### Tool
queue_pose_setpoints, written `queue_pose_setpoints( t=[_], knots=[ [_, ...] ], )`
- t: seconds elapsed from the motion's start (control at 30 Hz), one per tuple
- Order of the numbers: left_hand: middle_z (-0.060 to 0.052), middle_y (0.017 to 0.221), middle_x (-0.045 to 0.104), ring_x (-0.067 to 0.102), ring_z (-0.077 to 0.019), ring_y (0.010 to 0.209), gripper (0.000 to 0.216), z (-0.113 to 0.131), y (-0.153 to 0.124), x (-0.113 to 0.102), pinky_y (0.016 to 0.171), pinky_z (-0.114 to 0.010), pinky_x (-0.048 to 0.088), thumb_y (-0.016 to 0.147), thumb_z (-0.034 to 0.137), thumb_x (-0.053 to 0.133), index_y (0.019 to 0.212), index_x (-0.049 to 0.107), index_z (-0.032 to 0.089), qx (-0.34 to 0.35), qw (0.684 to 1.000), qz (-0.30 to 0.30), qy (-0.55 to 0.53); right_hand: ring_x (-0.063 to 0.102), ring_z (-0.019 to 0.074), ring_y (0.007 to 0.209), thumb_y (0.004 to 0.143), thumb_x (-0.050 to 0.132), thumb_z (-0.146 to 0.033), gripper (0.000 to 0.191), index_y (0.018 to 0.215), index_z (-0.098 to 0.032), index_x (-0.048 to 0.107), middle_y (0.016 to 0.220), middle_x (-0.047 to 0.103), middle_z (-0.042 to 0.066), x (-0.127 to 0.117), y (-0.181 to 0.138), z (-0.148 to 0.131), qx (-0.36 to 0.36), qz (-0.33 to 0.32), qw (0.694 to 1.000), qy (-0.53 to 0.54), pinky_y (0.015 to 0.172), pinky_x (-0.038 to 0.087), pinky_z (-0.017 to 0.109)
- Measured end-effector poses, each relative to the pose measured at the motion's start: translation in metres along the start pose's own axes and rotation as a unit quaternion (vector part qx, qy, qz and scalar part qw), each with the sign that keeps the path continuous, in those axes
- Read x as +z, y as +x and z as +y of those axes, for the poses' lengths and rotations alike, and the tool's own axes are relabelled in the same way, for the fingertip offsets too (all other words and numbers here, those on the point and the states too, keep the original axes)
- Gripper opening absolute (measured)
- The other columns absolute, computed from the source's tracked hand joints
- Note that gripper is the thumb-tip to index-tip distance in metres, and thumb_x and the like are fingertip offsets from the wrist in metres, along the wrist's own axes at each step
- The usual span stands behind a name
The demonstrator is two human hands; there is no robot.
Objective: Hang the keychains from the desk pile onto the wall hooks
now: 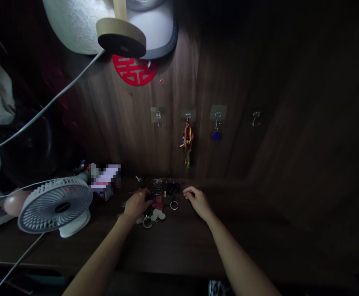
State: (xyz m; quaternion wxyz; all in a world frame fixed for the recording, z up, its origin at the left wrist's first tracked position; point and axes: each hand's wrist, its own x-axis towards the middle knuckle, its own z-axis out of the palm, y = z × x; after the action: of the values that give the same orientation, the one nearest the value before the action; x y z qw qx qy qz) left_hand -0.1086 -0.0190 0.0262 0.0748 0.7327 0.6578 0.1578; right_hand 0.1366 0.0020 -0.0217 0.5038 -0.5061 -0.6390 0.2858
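Several small keys and key rings lie spread on a dark wooden shelf (pixel 173 250). My left hand (pixel 137 204) rests at the left of this spread, thumb and forefinger apart, with nothing visible in it. By its thumb is a red tag (pixel 157 204); closer to me are a pale rounded keychain piece (pixel 158 215) and a large metal ring (pixel 147 222). My right hand (pixel 197 201) is at the right side, fingers curled in towards the thumb; whatever they hold is hidden. A dark bundle (pixel 171 188) and a thin metal ring (pixel 174 205) lie between the hands.
On the wooden back wall are several hooks, one bearing a colourful braided cord (pixel 187 144), another a blue pendant (pixel 215 135). A white fan (pixel 56 205) stands at left beside a cable (pixel 53 100). A lamp (pixel 121 37) and cap (pixel 155 31) are overhead.
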Motion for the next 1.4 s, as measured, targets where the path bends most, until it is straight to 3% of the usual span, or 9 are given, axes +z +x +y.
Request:
queue_pose_setpoints(
  t=[0.2, 0.37, 0.47, 0.6, 0.73, 1.0, 1.2, 1.27, 1.4],
  knots=[
    [-0.007, 0.096, 0.068, 0.063, -0.0236, 0.090, 0.022, 0.003, -0.001, -0.004, 0.072, -0.029, 0.044, 0.082, 0.023, 0.048, 0.101, 0.059, 0.022, -0.019, 1.000, 0.020, 0.011, 0.064, 0.0162, 0.063, 0.074, 0.047, -0.026, 0.016, 0.073, -0.020, 0.062, 0.071, 0.067, 0.002, 0.001, 0.000, 0.003, -0.004, 0.006, 1.000, 0.008, 0.064, 0.048, 0.029],
    [-0.001, 0.082, 0.068, 0.063, -0.0160, 0.078, 0.017, 0.005, 0.010, -0.008, 0.070, -0.023, 0.044, 0.078, 0.019, 0.050, 0.088, 0.063, 0.022, -0.001, 0.978, 0.075, -0.197, 0.064, 0.0162, 0.061, 0.075, 0.046, -0.025, 0.016, 0.074, -0.020, 0.062, 0.072, 0.067, 0.002, 0.000, 0.001, 0.001, -0.014, 0.006, 1.000, 0.015, 0.062, 0.048, 0.028],
    [0.001, 0.071, 0.065, 0.061, -0.0138, 0.069, 0.013, 0.013, 0.015, -0.007, 0.064, -0.021, 0.045, 0.074, 0.018, 0.053, 0.080, 0.064, 0.018, -0.005, 0.928, 0.080, -0.364, 0.063, 0.0155, 0.061, 0.076, 0.047, -0.025, 0.016, 0.076, -0.021, 0.062, 0.073, 0.066, 0.001, -0.001, -0.002, -0.008, -0.033, 0.005, 0.999, -0.008, 0.061, 0.048, 0.027],
    [0.002, 0.067, 0.061, 0.060, -0.0115, 0.057, 0.013, 0.030, 0.014, -0.003, 0.054, -0.021, 0.048, 0.073, 0.024, 0.057, 0.084, 0.059, 0.017, -0.025, 0.804, -0.008, -0.594, 0.063, 0.0148, 0.062, 0.078, 0.047, -0.026, 0.016, 0.078, -0.022, 0.062, 0.075, 0.064, 0.000, 0.001, -0.007, -0.022, -0.064, -0.016, 0.998, -0.016, 0.062, 0.048, 0.027],
    [0.002, 0.066, 0.060, 0.062, -0.0108, 0.054, 0.015, 0.047, 0.014, 0.007, 0.054, -0.022, 0.051, 0.072, 0.023, 0.064, 0.082, 0.054, 0.017, -0.058, 0.705, -0.055, -0.705, 0.063, 0.0160, 0.071, 0.078, 0.050, -0.032, 0.016, 0.086, -0.022, 0.061, 0.083, 0.066, 0.002, 0.002, -0.009, -0.032, -0.036, -0.046, 0.997, 0.058, 0.065, 0.048, 0.027],
    [-0.002, 0.077, 0.064, 0.065, -0.0118, 0.069, 0.006, 0.071, 0.021, 0.021, 0.069, -0.026, 0.055, 0.078, 0.012, 0.059, 0.082, 0.056, 0.015, -0.089, 0.618, -0.044, -0.780, 0.062, 0.0163, 0.070, 0.074, 0.061, -0.044, 0.033, 0.098, -0.021, 0.059, 0.076, 0.065, 0.000, 0.006, -0.011, -0.039, 0.043, -0.112, 0.974, 0.194, 0.057, 0.045, 0.025],
    [-0.001, 0.077, 0.064, 0.066, -0.0117, 0.070, 0.006, 0.073, 0.021, 0.028, 0.072, -0.027, 0.054, 0.078, 0.016, 0.058, 0.083, 0.054, 0.016, -0.103, 0.624, -0.023, -0.774, 0.062, 0.0151, 0.067, 0.069, 0.066, -0.047, 0.033, 0.086, -0.019, 0.063, 0.075, 0.065, 0.001, 0.003, -0.006, -0.034, 0.045, -0.026, 0.972, 0.228, 0.054, 0.045, 0.024],
    [-0.002, 0.079, 0.064, 0.066, -0.0135, 0.074, 0.010, 0.071, 0.020, 0.031, 0.071, -0.028, 0.053, 0.077, 0.021, 0.060, 0.085, 0.055, 0.016, -0.097, 0.658, -0.021, -0.747, 0.061, 0.0150, 0.066, 0.067, 0.067, -0.047, 0.033, 0.084, -0.019, 0.064, 0.073, 0.064, 0.001, 0.001, -0.005, -0.033, 0.040, 0.004, 0.971, 0.236, 0.054, 0.044, 0.023],
    [-0.004, 0.089, 0.066, 0.063, -0.0176, 0.086, 0.021, 0.069, 0.018, 0.034, 0.073, -0.029, 0.051, 0.073, 0.026, 0.062, 0.091, 0.060, 0.017, -0.038, 0.774, 0.027, -0.631, 0.061, 0.0152, 0.065, 0.066, 0.069, -0.046, 0.033, 0.084, -0.019, 0.064, 0.072, 0.065, 0.002, -0.001, -0.004, -0.031, 0.032, 0.032, 0.970, 0.241, 0.053, 0.045, 0.023]
  ],
)
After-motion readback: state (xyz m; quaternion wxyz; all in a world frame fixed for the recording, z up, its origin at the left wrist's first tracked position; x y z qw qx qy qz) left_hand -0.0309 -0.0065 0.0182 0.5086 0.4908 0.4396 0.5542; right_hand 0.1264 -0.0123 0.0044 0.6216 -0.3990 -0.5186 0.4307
